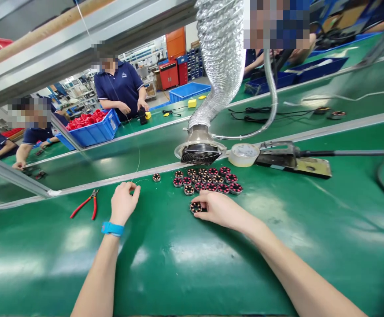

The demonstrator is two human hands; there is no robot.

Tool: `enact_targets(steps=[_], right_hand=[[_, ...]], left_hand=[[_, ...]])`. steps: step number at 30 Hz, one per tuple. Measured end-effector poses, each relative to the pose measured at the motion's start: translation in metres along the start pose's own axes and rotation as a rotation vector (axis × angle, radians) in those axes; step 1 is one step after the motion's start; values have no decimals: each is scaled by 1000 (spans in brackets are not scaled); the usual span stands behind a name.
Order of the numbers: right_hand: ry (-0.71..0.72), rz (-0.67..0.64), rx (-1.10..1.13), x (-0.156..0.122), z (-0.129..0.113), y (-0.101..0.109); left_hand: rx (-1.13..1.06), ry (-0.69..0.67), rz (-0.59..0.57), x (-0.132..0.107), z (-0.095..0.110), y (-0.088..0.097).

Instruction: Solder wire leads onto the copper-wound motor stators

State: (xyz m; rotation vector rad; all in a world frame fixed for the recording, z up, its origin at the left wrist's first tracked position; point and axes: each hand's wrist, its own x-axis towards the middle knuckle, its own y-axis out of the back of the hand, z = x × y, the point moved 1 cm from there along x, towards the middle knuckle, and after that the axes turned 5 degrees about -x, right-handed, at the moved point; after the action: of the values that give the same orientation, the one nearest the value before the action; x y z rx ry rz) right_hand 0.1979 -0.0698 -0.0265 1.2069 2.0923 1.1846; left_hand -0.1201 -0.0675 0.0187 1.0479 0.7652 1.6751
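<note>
The right hand is nearly closed, its thumb and fingers gripping one ring-shaped coil part by its side, at the worktop, just in front of a group of similar coil parts. The left hand, with a blue band on the wrist, is curled, and its thumb and fingers pinch a thin wire, of which a short end points to the right. A single coil part lies between the left hand and the group. Among the containers, a blue bin on the far side is filled with red pieces; another blue bin stands farther back, and I cannot tell its contents. Behind the group is the fan of a silver duct, and to its right a soldering iron stand. Red-handled cutters lie to the left of the left hand. A metal strip borders the worktop at the back, close beyond the parts, while the green surface extends widely between the forearms toward the near edge.
</note>
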Motion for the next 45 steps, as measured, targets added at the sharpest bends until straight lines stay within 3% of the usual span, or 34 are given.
enact_targets(steps=[2, 4, 8, 12, 15, 19, 22, 24, 26, 32, 38, 41, 45], right_hand=[[-2, -24, -44, -5, 0, 10], [-18, -41, -71, -9, 2, 17], [-65, -34, -107, -12, 9, 22], [-104, 15, -173, -12, 12, 25], [-125, 64, -219, -13, 12, 28], [-135, 236, -177, -12, 6, 29], [-94, 430, 53, -10, -8, 21], [-44, 486, 314, -7, -19, 9], [-26, 425, 571, -4, -29, -5], [-26, 41, 1140, 0, -44, -31], [-96, -43, 1454, 0, -46, -37], [-75, -54, 1491, -1, -47, -39], [-81, -4, 1469, -1, -46, -39]], left_hand=[[299, -85, -74, 2, -8, 6], [450, -100, -172, 2, -14, 8], [511, -74, -351, 2, -23, 8], [472, -70, -347, 3, -19, 5], [359, -154, -278, -2, -1, 0], [-3, -305, -217, -21, 33, -19], [-278, -333, -175, -40, 56, -34], [-391, -333, -141, -52, 67, -40], [-447, -355, -95, -63, 76, -44], [-447, -432, -6, -76, 85, -45], [-462, -307, 43, -74, 81, -45], [-495, -260, 46, -74, 79, -45], [-589, -234, -70, -75, 77, -48]])
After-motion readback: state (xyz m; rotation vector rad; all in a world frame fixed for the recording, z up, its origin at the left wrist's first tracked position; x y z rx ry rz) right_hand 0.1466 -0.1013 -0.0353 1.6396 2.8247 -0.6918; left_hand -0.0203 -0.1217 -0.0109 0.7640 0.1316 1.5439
